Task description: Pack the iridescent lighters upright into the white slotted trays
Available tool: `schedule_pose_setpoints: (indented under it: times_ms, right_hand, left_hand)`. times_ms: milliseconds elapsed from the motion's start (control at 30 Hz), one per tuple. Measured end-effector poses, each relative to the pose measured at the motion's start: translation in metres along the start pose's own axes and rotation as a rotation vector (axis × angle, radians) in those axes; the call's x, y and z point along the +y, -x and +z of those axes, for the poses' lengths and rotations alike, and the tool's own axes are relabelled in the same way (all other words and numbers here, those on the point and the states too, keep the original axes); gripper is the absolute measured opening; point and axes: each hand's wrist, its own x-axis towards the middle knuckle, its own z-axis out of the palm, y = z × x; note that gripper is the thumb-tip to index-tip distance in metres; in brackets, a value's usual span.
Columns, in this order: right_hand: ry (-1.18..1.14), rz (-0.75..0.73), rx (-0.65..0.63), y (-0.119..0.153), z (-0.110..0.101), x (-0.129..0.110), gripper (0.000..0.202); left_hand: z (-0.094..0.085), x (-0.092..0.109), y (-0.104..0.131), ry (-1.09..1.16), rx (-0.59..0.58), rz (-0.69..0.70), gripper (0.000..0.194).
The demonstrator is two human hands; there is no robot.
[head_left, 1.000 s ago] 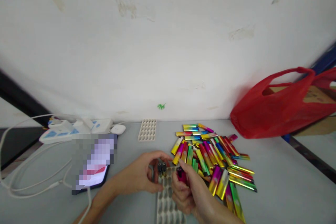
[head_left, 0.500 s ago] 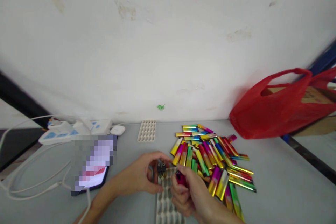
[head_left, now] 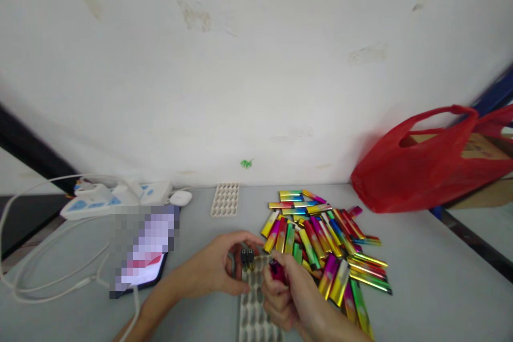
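A pale tray with rows of hollows [head_left: 249, 320] lies at the bottom centre. Two dark-topped pieces [head_left: 247, 257] stand side by side at its far left end. My left hand [head_left: 224, 264] curves around them, fingers apart; whether it touches them is unclear. Over the tray's right side, my right hand [head_left: 284, 288] is closed around a magenta lighter [head_left: 277, 270], its dark top showing above the fingers. Just right of my hands lies a heap of shiny, many-coloured lighters [head_left: 320, 235].
A smaller pale tray [head_left: 225, 199] lies near the wall. At left are a phone [head_left: 154, 251], a white power strip [head_left: 116, 200], a white plug-like piece [head_left: 180, 198] and loose white cables [head_left: 60, 294]. A red bag [head_left: 401, 176] holding cardboard stands at right.
The view has shifted very slightly. Both hands keep nearly the same pose, and the magenta lighter remains in my right hand.
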Motion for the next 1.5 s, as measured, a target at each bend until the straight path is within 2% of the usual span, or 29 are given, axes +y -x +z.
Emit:
schedule_pose_setpoints:
  times_ms: [100,167,267,400,467,600,1000,1367,1500]
  right_hand:
    - [0.004,0.06,-0.049,0.0,-0.001,-0.002,0.073]
    - [0.014,0.047,-0.037,0.0,-0.002,-0.002,0.071]
    - [0.087,-0.126,0.025,0.001,-0.002,-0.003,0.063]
    - [0.395,-0.411,0.16,0.006,-0.002,-0.01,0.052]
    - [0.562,-0.495,0.218,0.009,-0.004,-0.014,0.045]
    - [0.765,-0.586,0.242,0.012,-0.007,-0.017,0.03]
    - [0.905,-0.705,0.317,0.008,-0.009,-0.017,0.021]
    - [1.08,-0.72,0.3,0.006,-0.015,-0.008,0.026]
    - [1.123,-0.719,0.3,0.005,-0.017,-0.006,0.035]
  left_hand:
    - [0.0,-0.003,-0.001,0.02,-0.012,0.022,0.068]
    - [-0.001,-0.003,-0.001,0.024,-0.018,0.038,0.068]
    - [-0.001,-0.001,-0.001,-0.009,-0.018,0.026,0.07]
    - [-0.001,0.001,0.0,-0.021,-0.012,-0.016,0.068]
    - [-0.001,0.0,0.0,-0.013,-0.004,-0.029,0.068]
    - [0.0,-0.003,-0.002,0.003,-0.007,-0.022,0.069]
    - [0.002,-0.002,0.001,0.016,0.031,-0.034,0.063]
    - [0.003,-0.004,0.0,0.068,0.039,-0.023,0.067]
    - [0.003,-0.003,0.001,0.053,0.05,-0.015,0.064]
